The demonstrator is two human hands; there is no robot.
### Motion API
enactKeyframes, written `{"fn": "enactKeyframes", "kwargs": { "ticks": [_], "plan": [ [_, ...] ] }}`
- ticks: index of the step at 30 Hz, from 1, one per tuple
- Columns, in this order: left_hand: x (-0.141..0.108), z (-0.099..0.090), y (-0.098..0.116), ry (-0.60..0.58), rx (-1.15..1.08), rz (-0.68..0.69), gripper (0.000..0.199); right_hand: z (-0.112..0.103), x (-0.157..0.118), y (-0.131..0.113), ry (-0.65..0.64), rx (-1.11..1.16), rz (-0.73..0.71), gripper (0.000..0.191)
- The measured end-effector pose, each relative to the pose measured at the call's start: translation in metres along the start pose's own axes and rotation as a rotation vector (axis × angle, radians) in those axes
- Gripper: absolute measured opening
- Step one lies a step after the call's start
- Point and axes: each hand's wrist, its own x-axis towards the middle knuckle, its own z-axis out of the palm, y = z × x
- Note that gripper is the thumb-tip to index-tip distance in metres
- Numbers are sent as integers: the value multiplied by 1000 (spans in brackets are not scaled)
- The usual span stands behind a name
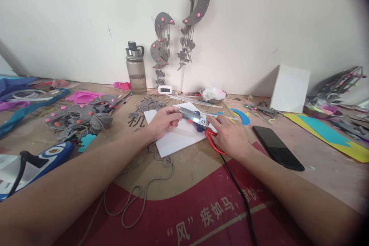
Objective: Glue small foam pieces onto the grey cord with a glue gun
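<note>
My right hand (230,134) grips a pair of scissors (196,117) by the red handles. Their metal blades point left, over a white sheet (173,140). At the blade tips, my left hand (165,123) is closed in a pinch; whatever lies between its fingertips is too small to make out. Grey yarn (147,192) loops across the cardboard below that hand and runs up beside the sheet. A dark blue piece (201,127) shows partly behind the blades.
A black phone (278,148) lies right of my right hand, with a black cable (242,196) nearer me. Behind stand a water bottle (136,71) and a small digital clock (165,90). Grey moon-shaped hangings (201,4) hang on the wall. Left lies a yarn ball (100,120).
</note>
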Motion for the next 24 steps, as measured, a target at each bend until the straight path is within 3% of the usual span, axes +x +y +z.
{"fn": "enactKeyframes", "kwargs": {
  "ticks": [13,20,24],
  "plan": [
    [2,-1,-1,27,-31,-22,20,3,0,2,12,71,-7,42],
    [2,-1,-2,74,43,-6,18,-6,4,4,39,162,138,38],
    [2,-1,-3,67,131,12,18,-7,4,2,36,146,124,41]
  ]
}}
